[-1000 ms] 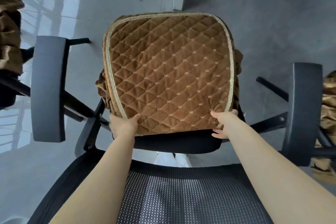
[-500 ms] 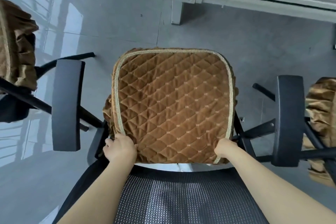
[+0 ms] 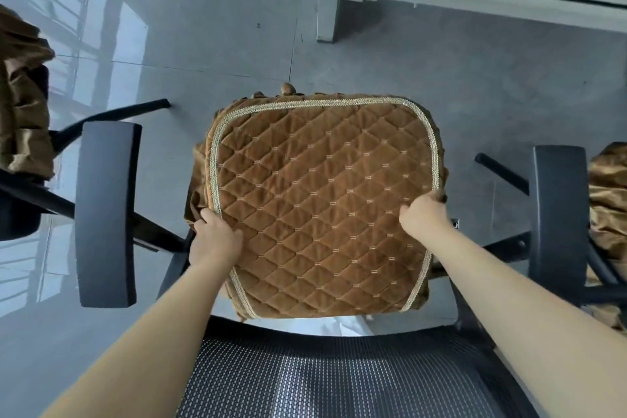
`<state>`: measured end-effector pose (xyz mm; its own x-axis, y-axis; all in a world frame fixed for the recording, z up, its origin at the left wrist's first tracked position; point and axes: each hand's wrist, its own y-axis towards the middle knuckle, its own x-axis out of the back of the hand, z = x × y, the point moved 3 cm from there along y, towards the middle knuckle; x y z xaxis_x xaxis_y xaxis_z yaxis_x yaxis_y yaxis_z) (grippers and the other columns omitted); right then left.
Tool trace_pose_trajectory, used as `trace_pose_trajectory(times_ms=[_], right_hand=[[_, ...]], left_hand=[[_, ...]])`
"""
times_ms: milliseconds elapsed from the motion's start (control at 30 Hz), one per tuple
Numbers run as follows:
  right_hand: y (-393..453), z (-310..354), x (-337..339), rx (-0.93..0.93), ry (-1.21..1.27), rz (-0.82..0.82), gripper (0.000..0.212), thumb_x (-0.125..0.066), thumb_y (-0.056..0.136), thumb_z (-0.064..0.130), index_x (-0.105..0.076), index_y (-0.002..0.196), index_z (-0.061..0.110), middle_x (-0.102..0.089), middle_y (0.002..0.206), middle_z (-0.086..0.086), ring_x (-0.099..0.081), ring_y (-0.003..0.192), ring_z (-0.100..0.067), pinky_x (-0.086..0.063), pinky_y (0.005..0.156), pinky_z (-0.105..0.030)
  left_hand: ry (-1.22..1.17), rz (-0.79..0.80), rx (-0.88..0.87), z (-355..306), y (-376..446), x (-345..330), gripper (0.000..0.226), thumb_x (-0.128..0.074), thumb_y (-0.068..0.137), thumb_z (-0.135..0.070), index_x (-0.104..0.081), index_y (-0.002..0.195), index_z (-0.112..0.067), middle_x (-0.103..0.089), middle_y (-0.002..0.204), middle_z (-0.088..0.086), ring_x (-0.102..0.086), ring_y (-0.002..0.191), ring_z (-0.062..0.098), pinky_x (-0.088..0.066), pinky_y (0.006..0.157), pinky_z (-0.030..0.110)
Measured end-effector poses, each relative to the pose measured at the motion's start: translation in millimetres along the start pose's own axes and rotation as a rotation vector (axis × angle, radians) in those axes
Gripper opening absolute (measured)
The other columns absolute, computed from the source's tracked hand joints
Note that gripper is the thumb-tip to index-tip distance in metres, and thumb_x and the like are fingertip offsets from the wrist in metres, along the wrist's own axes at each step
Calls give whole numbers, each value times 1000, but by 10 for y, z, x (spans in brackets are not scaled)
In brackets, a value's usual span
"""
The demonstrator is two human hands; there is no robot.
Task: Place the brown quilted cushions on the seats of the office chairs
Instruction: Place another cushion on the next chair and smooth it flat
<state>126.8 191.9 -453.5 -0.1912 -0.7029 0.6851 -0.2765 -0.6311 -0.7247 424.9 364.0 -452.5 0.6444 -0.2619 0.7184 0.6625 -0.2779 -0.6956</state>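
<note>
Cushion (image 3: 322,204) lies on chair seat, between armrests. L hand (image 3: 214,239) and R hand (image 3: 424,214) each pinch a side edge. Judged light, soft, floppy; best held by trimmed edges w/ both hands.

We have a single view, from a wide-angle camera worn on the head. It looks steeply down over the mesh backrest (image 3: 325,377) of an office chair, with the cushion (image 3: 322,207) close below and both armrests in frame. The grey floor (image 3: 203,44) fills the far part, straight lines bowing near the edges.
</note>
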Motion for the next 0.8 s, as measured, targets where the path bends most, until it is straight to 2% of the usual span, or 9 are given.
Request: trace_pose_trajectory(times_ms=[100, 167, 233, 333, 500, 600, 667, 733, 800], right_hand=[[237, 176, 124, -2, 137, -62, 90, -55, 94, 31, 8, 149, -2, -25, 148, -29, -38, 132, -41, -37, 104, -45], [372, 202, 157, -26, 181, -57, 98, -63, 90, 32, 10, 151, 6, -22, 150, -27, -35, 134, -42, -35, 108, -47], [423, 178, 165, -41, 198, -51, 97, -69, 87, 32, 2, 150, 10, -24, 146, -26, -37, 130, -43, -39, 103, -48], [388, 81, 135, -53, 241, -64, 84, -73, 84, 24, -12, 142, 13, -24, 142, -25, -35, 127, -43, -41, 96, -47], [281, -239, -64, -112, 212, 4, 80, -75, 82, 15, -15, 136, 11, -29, 137, -27, -43, 121, -45, -43, 95, -47], [279, -280, -86, -91, 189, 26, 81, -74, 81, 17, -16, 136, 4, -35, 134, -28, -47, 118, -44, -44, 94, -46], [312, -211, -27, -64, 164, 11, 80, -70, 84, 18, -16, 139, -1, -33, 137, -27, -42, 124, -42, -42, 97, -44], [366, -70, 95, 4, 182, -37, 86, -67, 86, 20, -10, 148, 3, -27, 145, -24, -35, 132, -42, -38, 102, -46], [438, 94, 243, 64, 232, -80, 89, -64, 87, 21, -4, 153, 15, -23, 150, -20, -31, 135, -42, -36, 105, -49]], left_hand=[[-203, 24, 48, -72, 273, 80, 76, -61, 91, -30, -19, 146, -1, -42, 140, 28, -46, 125, 46, -43, 97, 51], [-251, 35, 78, -82, 359, 63, 78, -64, 91, -33, -21, 147, 0, -41, 142, 27, -46, 126, 45, -42, 98, 49], [-223, 21, 65, -64, 364, 21, 74, -65, 91, -33, -27, 143, 2, -41, 142, 28, -45, 126, 45, -41, 99, 49], [-232, -19, 47, -10, 312, -30, 68, -66, 91, -27, -29, 140, 2, -40, 140, 28, -46, 123, 47, -40, 98, 51], [-190, 38, 58, 124, 168, -167, 54, -66, 91, -23, -33, 128, 0, -42, 137, 28, -48, 120, 47, -43, 91, 51], [-24, 47, 44, 108, 112, -131, 52, -63, 92, -27, -35, 125, 1, -41, 135, 26, -49, 120, 46, -42, 89, 49], [114, -8, -9, 53, 120, -48, 51, -61, 91, -27, -36, 127, -1, -40, 131, 22, -52, 114, 45, -43, 81, 46], [165, -123, -133, -30, 200, 33, 52, -60, 87, -19, -36, 131, -3, -39, 126, 19, -49, 111, 43, -41, 78, 46], [116, -176, -231, -144, 327, 128, 60, -59, 86, -17, -34, 138, -2, -40, 130, 22, -44, 117, 44, -40, 89, 48]])
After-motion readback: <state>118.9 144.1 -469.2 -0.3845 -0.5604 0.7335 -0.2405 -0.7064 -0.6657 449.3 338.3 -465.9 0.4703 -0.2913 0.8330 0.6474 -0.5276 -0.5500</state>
